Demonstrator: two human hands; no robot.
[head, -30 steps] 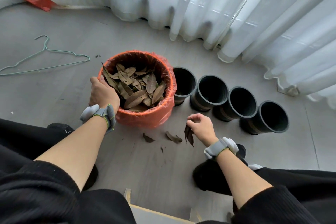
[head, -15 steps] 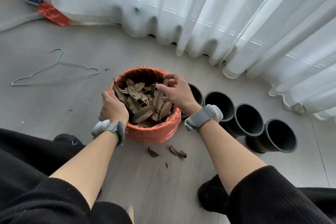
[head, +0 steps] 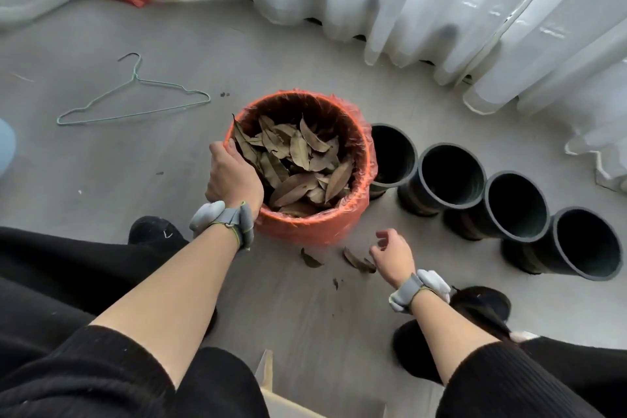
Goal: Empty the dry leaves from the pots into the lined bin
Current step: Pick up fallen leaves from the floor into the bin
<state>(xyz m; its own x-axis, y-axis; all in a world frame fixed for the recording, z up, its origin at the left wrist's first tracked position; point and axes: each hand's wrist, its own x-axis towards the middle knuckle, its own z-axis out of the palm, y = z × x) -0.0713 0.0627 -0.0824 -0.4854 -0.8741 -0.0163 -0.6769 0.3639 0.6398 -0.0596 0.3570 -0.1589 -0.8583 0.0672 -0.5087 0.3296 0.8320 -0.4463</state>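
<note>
Few floor leaves [head: 354, 260] | right hand [head: 392, 256] slack, just beside | left hand [head: 234, 176] grips bin [head: 305, 229]

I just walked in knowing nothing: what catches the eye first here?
The orange-lined bin, heaped with dry leaves, sits mid-floor, with the left hand gripping its near rim. Right of it stand four dark pots in a row, and the right hand hovers by stray leaves on the floor.
</note>
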